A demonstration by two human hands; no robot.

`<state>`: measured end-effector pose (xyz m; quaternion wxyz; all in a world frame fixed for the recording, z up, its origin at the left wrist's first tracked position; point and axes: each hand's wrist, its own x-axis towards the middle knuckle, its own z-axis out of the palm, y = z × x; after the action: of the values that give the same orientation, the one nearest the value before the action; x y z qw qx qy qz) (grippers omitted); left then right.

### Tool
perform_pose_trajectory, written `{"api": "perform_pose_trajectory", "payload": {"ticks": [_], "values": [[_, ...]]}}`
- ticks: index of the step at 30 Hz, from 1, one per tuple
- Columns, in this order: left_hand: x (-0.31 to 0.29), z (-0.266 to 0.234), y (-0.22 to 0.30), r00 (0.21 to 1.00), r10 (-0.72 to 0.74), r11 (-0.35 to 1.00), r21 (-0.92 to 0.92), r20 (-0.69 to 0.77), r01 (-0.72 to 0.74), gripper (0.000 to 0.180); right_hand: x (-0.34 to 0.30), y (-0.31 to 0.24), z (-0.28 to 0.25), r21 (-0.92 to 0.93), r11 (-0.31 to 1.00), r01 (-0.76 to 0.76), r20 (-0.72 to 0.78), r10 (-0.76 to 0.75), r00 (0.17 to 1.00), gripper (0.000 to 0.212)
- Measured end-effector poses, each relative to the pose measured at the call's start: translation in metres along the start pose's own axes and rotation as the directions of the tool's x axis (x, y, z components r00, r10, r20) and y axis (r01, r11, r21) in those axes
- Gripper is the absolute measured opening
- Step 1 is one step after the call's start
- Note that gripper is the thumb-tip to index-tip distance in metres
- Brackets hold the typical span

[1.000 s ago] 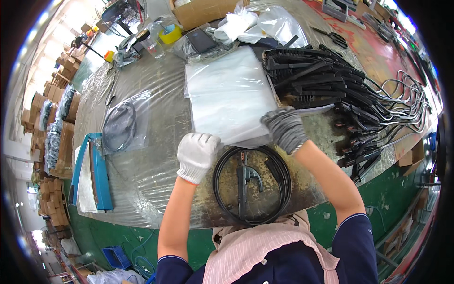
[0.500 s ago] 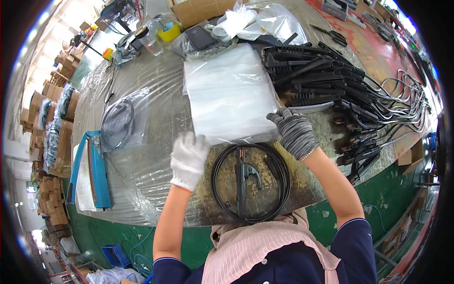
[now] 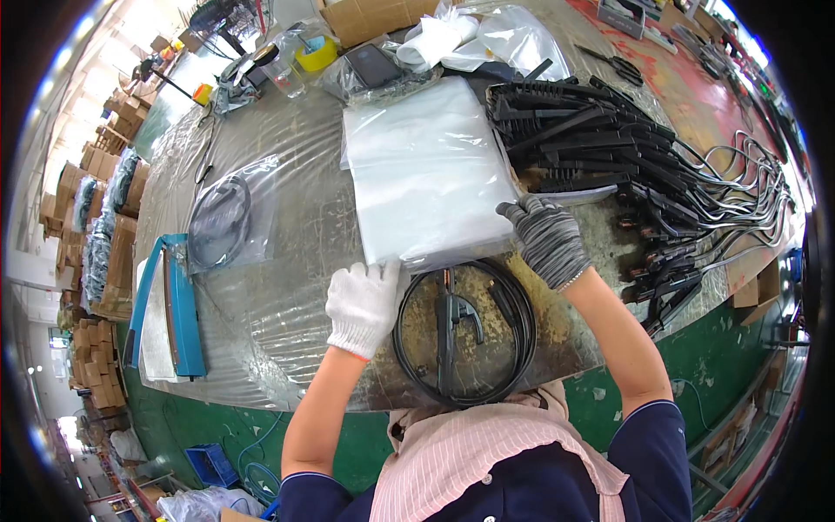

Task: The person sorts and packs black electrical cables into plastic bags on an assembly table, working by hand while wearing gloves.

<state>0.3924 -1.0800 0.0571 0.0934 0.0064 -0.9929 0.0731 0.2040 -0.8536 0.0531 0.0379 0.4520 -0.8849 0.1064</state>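
Note:
A stack of clear plastic bags (image 3: 430,174) lies in the middle of the table. My left hand (image 3: 364,303), in a white glove, is at its near left corner, fingers slightly bent and apart, tips touching the edge. In a grey striped glove, my right hand (image 3: 548,242) has its fingers closed on the near right corner of the plastic bag; the fingertips are partly hidden. Between my hands and my body lies a coiled black cable (image 3: 530,335). Inside the coil sits a black electrode holder (image 3: 448,339) with a curved lever.
Many black electrode holders (image 3: 583,139) with cables are piled at the right. On the left are a bagged cable (image 3: 219,222) and a blue-framed device (image 3: 183,304). Scissors (image 3: 619,65), a phone (image 3: 372,65), yellow tape (image 3: 317,55) and a jar (image 3: 280,71) stand farther back.
My left hand has moved right and slightly down, along the near edge of the bags. My right hand stays at the right corner, having shifted only a little.

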Motion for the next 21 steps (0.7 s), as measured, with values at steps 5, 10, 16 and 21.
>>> {"api": "perform_pose_trajectory", "payload": {"ticks": [5,10,16,21], "values": [[0.024,0.027,0.007,0.697,-0.631,0.755,0.061,0.340,0.653,0.066,-0.002,-0.005,0.018,-0.061,0.998,0.027,-0.003,-0.027,1.000,0.043],[0.030,0.030,-0.003,0.940,-0.324,0.924,0.252,0.110,0.289,0.030,0.007,0.017,0.055,-0.231,0.973,0.028,-0.088,-0.049,0.995,0.047],[0.017,0.038,-0.026,0.912,-0.137,0.948,0.218,-0.386,0.234,0.051,0.015,-0.006,0.056,-0.183,0.982,0.046,0.069,-0.034,0.997,0.050],[-0.008,0.042,-0.030,0.966,-0.240,0.945,0.205,-0.091,0.254,0.043,0.013,-0.012,0.059,-0.137,0.988,0.069,0.121,-0.052,0.991,0.053]]}}
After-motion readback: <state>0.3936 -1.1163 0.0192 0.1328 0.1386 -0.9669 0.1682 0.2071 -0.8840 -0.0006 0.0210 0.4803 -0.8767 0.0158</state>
